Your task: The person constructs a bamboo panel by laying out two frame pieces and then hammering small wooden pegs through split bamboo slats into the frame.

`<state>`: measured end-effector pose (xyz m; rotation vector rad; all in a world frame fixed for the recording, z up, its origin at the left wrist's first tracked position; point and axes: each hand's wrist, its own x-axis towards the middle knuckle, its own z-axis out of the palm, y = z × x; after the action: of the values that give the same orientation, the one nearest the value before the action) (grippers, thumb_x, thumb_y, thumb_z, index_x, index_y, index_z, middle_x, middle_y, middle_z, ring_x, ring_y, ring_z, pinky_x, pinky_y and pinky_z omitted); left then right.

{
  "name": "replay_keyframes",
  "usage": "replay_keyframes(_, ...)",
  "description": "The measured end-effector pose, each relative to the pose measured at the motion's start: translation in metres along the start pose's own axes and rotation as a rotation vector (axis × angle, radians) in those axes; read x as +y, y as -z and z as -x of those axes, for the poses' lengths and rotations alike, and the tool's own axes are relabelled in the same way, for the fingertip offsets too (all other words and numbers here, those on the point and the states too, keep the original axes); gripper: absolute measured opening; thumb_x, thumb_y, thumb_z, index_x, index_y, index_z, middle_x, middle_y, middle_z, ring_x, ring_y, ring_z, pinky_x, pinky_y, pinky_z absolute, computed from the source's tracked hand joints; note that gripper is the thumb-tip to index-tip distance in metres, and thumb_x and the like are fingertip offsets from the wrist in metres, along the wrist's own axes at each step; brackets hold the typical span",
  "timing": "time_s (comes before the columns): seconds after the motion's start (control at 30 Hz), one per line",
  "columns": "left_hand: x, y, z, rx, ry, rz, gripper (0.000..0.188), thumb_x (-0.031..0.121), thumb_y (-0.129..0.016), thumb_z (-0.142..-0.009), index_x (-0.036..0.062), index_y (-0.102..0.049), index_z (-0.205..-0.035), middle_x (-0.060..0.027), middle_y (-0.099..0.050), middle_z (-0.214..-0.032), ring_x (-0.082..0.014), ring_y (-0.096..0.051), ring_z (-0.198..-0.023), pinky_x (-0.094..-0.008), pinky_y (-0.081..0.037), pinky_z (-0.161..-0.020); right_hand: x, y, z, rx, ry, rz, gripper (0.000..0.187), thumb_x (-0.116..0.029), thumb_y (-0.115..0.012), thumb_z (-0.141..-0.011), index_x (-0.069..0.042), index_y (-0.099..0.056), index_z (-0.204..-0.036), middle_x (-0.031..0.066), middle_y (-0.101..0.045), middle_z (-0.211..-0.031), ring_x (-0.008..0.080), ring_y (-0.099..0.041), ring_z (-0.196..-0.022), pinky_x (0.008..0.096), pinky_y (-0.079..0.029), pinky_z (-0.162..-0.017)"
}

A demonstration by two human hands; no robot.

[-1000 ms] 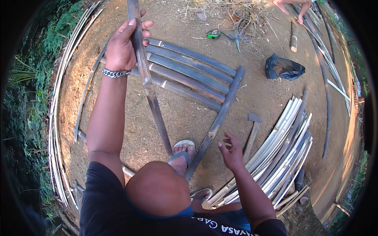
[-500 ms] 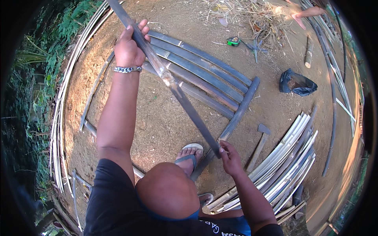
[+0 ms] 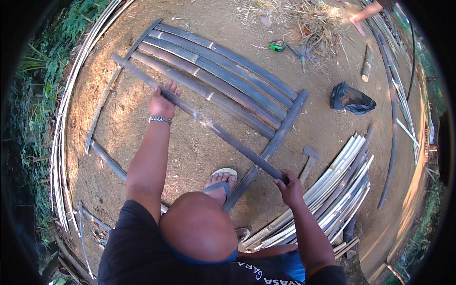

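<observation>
A long dark bamboo slat (image 3: 232, 141) slants from upper left to lower right across both my hands. My left hand (image 3: 164, 100) cradles it left of its pale node, palm up, thumb and fingers around it. At its lower right end, my right hand (image 3: 290, 189) pinches it between thumb and fingers. Beneath and beyond lies a bamboo frame with several parallel slats (image 3: 209, 70) spanning two crosspieces. The right crosspiece is a thick bamboo pole (image 3: 286, 127); the left is a thinner dark strip (image 3: 105, 105). The held slat passes over both crosspieces; whether it touches them, I cannot tell.
Right of my foot (image 3: 221, 183) lie a hatchet (image 3: 309, 159) and a heap of split bamboo strips (image 3: 327, 194). Farther off are a black plastic bag (image 3: 352, 99), a green tape measure (image 3: 277, 45), dry debris (image 3: 311, 28) and another person's bare foot (image 3: 357, 24).
The slat's far left end has swung down and left, levelling it over the frame. My left hand has lowered toward me; my right hand has shifted slightly right.
</observation>
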<state>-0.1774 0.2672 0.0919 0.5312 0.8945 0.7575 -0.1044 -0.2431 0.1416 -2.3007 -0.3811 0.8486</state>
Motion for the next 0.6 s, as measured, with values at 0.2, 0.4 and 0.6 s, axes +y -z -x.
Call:
replay_keyframes(0.2,-0.018,0.014,0.009,0.126,0.108,-0.157,0.039,0.027,-0.032,-0.114,0.0048,-0.044,-0.143,-0.0168,-0.063,-0.136,-0.0291,-0.062,-0.126,-0.0474,-0.049,-0.107,0.019,0.009,-0.005,0.049,0.121,0.115,0.045,-0.016,-0.084,-0.087,-0.005,-0.067,-0.127,0.0167,-0.072,-0.111,0.0310,-0.071,-0.100,0.0396,-0.055,-0.089)
replay_keyframes(0.4,-0.040,0.068,0.001,0.102,0.188,-0.268,0.023,0.023,-0.045,-0.111,0.0060,-0.057,-0.122,-0.0125,-0.069,-0.111,-0.0268,-0.068,-0.101,-0.0466,-0.056,-0.093,0.025,0.004,0.003,-0.003,0.164,0.278,0.044,-0.022,-0.081,-0.088,-0.009,-0.066,-0.127,0.0184,-0.068,-0.106,0.0393,-0.068,-0.097,0.0459,-0.055,-0.085)
replay_keyframes(0.6,-0.053,0.073,0.008,0.097,0.294,-0.381,0.014,0.017,-0.052,-0.109,0.0066,-0.057,-0.117,-0.0084,-0.065,-0.108,-0.0239,-0.067,-0.098,-0.0435,-0.058,-0.091,0.040,-0.001,0.018,0.005,0.126,0.341,0.043,-0.024,-0.081,-0.088,-0.012,-0.066,-0.127,0.0169,-0.067,-0.102,0.0400,-0.067,-0.092,0.0474,-0.054,-0.081)
